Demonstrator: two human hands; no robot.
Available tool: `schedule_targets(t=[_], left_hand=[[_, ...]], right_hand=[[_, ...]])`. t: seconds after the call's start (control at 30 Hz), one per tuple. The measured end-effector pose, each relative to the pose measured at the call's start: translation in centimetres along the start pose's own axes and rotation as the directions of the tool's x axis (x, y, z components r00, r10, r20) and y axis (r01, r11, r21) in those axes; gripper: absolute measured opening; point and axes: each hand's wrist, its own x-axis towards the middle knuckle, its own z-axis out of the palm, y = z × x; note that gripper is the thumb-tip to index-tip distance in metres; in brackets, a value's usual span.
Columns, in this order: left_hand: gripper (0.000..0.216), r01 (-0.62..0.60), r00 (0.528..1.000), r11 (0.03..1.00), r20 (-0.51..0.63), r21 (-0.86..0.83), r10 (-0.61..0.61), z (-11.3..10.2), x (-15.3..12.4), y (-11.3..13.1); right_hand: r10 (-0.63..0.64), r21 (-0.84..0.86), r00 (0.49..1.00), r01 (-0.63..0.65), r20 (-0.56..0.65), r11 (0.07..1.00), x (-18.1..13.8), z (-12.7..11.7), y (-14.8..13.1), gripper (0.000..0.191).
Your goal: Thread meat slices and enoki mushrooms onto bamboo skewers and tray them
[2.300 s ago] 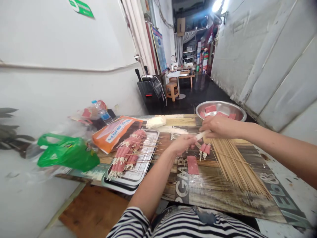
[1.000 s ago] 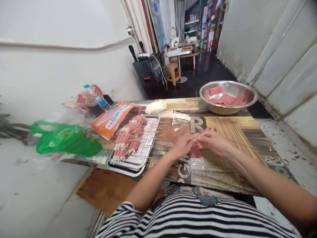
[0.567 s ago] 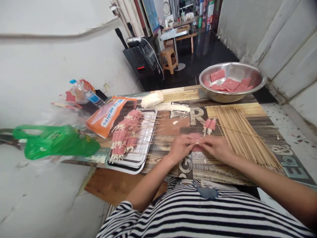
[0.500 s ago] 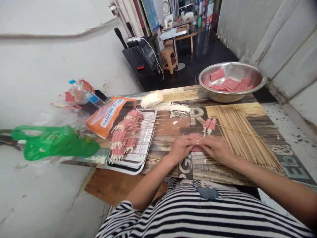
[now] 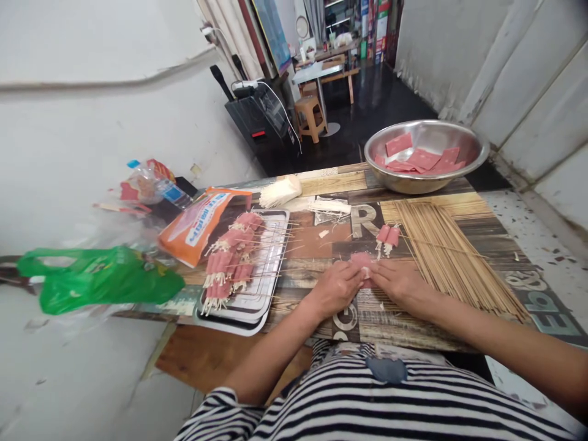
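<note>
A pink slice of meat (image 5: 362,260) lies on the table under my fingers. My left hand (image 5: 339,285) grips its left side, and my right hand (image 5: 395,283) grips its right side, fingers curled over a roll. White enoki strands seem to be inside, mostly hidden by my fingertips. Just beyond my right hand, two finished meat rolls (image 5: 388,236) sit on a skewer. Bamboo skewers (image 5: 452,257) lie in a loose bundle to the right. On the left, a metal tray (image 5: 261,306) holds piled skewered enoki rolls (image 5: 229,260).
A steel bowl (image 5: 427,184) with pink meat slices stands at the back right. Enoki mushrooms (image 5: 281,191) and loose strands (image 5: 331,207) lie at the back. An orange food packet (image 5: 197,226), a green plastic bag (image 5: 108,275) and a bottle (image 5: 172,191) are on the left.
My fingers have pulled toward me over the slice, so more of its far part shows. The whole view has shifted slightly with my head.
</note>
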Motion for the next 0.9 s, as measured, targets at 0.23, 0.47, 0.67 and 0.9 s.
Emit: schedule_targets(t=[0.23, 0.47, 0.67, 0.9], left_hand=[[0.032, -0.041, 0.999, 0.998, 0.034, 0.048, 0.04, -0.2, 0.5, -0.2], [0.03, -0.065, 0.995, 0.978, 0.09, 0.196, 0.048, -0.2, 0.9, 0.3], [0.026, -0.03, 0.997, 0.987, -0.06, 0.161, 0.04, -0.3, 0.6, 0.5], [0.018, 0.198, 0.934, 0.948, -0.245, -0.247, -0.259, 0.7, 0.6, 0.7]], right_hand=[[-0.05, -0.021, 0.994, 0.052, 0.095, 0.998, 0.6, -1.2, -0.2, 0.028], [-0.061, -0.026, 0.994, 0.064, 0.093, 0.998, 0.8, -0.9, -0.1, 0.028], [0.079, 0.139, 0.995, -0.088, 0.066, 0.986, 0.9, -1.3, -0.2, 0.031], [0.377, 0.342, 0.926, -0.352, -0.007, 0.871, 0.8, -0.7, 0.0, 0.019]])
